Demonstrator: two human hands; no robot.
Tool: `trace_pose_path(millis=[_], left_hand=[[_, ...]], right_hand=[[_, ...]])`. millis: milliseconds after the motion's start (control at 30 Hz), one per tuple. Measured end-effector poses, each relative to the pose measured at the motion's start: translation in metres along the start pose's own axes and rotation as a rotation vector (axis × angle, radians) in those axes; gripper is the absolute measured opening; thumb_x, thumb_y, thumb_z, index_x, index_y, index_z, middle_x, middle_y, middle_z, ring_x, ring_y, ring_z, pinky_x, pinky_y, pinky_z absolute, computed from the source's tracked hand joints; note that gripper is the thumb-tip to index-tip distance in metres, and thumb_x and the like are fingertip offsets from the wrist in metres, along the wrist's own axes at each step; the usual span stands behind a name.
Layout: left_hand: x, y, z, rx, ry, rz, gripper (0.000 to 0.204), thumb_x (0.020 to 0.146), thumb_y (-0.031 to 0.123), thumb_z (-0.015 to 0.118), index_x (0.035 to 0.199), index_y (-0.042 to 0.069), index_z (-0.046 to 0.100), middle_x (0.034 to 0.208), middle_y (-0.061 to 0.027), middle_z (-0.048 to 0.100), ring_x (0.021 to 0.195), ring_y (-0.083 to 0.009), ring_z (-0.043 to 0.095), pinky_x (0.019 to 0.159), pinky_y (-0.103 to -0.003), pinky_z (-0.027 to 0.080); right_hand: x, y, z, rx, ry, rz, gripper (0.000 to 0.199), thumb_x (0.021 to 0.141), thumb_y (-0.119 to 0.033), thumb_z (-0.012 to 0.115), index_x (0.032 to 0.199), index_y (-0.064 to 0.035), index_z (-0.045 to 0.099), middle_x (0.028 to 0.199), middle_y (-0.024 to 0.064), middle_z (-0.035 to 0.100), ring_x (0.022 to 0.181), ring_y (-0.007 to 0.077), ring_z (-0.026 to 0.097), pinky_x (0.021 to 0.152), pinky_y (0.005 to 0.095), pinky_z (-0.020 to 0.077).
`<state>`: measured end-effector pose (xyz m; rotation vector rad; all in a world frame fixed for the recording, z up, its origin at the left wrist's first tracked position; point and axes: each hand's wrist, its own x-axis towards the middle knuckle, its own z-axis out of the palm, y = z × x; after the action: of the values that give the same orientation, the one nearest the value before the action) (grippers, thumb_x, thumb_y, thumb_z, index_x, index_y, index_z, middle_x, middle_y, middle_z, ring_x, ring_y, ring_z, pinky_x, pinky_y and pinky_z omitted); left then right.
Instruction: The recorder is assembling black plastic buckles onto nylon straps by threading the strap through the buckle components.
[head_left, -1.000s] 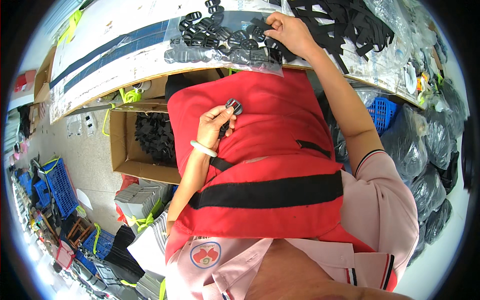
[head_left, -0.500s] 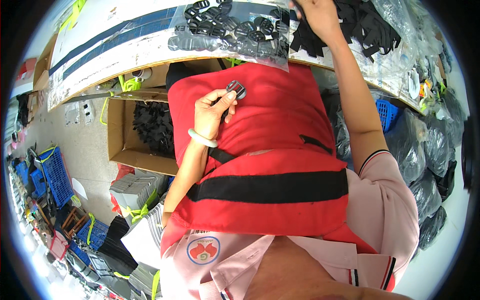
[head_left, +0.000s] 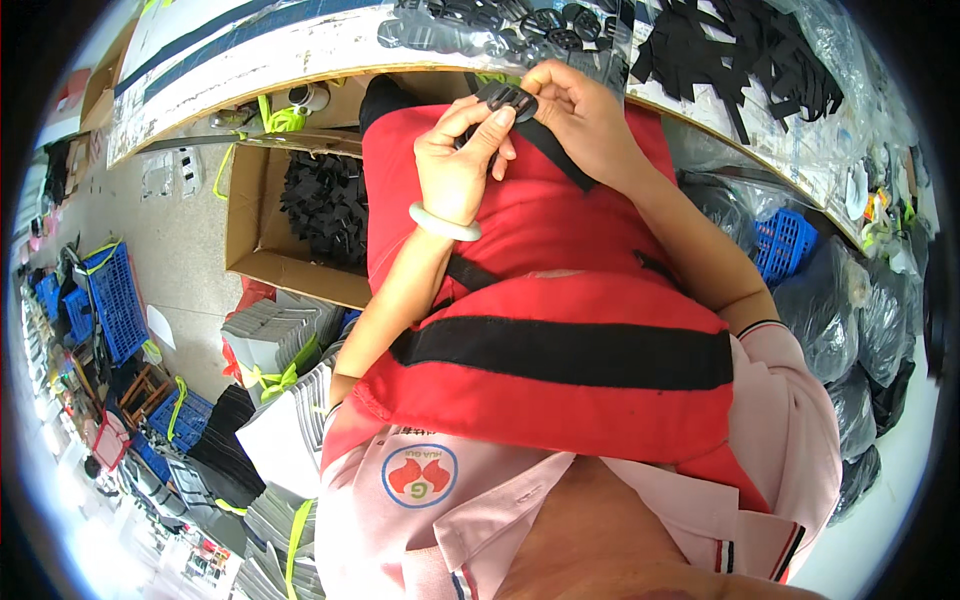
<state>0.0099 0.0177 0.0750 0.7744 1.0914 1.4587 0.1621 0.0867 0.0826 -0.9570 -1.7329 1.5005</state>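
Above my lap, my left hand pinches a black plastic buckle between thumb and fingers. My right hand meets it from the other side, its fingers closed on a short black webbing strap. One end of the strap is at the buckle, and the other hangs down below my right hand. Whether the strap passes through the buckle's slot is hidden by my fingers. Just beyond, on the table, a clear plastic bag holds several more black buckles. A pile of black straps lies to its right.
The worktable's edge runs across in front of me. A cardboard box of short black pieces stands at my left, beside bundled grey sheets. At my right are a blue basket and filled plastic bags.
My right hand has come down from the table to the buckle, bringing a black strap. My left hand has moved slightly up and right, still holding the buckle.
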Motion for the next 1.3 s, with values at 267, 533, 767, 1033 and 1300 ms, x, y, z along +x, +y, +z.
trace_pose_path(millis=[267,533,767,1033,1300], left_hand=[[-0.004,0.008,-0.003,-0.135,0.034,-0.099,0.009,0.086,0.003,0.066,0.089,-0.006,0.067,0.080,-0.0081,0.061,0.051,-0.0087,0.052,0.042,-0.020,0.037],[-0.009,0.005,-0.016,0.174,0.098,0.067,0.006,0.082,0.001,0.070,0.086,-0.003,0.069,0.082,-0.0032,0.062,0.058,-0.0075,0.055,0.049,-0.020,0.042],[-0.007,-0.002,-0.022,0.592,0.078,0.428,0.013,0.077,0.002,0.073,0.088,-0.001,0.069,0.081,-0.0082,0.064,0.068,-0.0145,0.059,0.060,-0.025,0.047],[-0.006,0.006,-0.025,0.810,0.080,0.542,0.014,0.075,0.005,0.074,0.087,-0.001,0.069,0.081,-0.0109,0.063,0.069,-0.0209,0.061,0.062,-0.028,0.049],[-0.010,-0.003,-0.031,0.713,0.098,0.431,0.016,0.073,0.003,0.076,0.087,0.000,0.069,0.081,-0.0101,0.063,0.068,-0.0202,0.061,0.061,-0.028,0.049]], right_hand=[[0.010,0.001,-0.013,0.191,0.186,-0.031,0.013,0.098,-0.015,0.050,0.104,-0.0035,0.051,0.076,0.0045,0.060,0.064,0.0074,0.054,0.062,0.0208,0.0452],[-0.019,-0.038,0.003,0.198,-0.101,0.340,0.019,0.093,-0.018,0.057,0.096,0.0007,0.058,0.066,0.0049,0.061,0.049,0.0098,0.058,0.044,0.0215,0.0457],[-0.022,-0.024,0.015,0.356,-0.009,0.326,0.018,0.093,-0.017,0.057,0.092,0.0007,0.057,0.068,0.0068,0.062,0.050,0.0100,0.058,0.045,0.0217,0.0469],[-0.023,-0.019,0.024,0.420,0.052,0.249,0.015,0.094,-0.013,0.056,0.101,0.0007,0.055,0.070,0.0070,0.061,0.051,0.0097,0.055,0.048,0.0220,0.0455],[-0.019,-0.003,0.026,0.350,-0.001,0.204,0.031,0.094,-0.017,0.057,0.118,0.0030,0.050,0.072,0.0072,0.061,0.056,0.0100,0.058,0.053,0.0226,0.0482]])
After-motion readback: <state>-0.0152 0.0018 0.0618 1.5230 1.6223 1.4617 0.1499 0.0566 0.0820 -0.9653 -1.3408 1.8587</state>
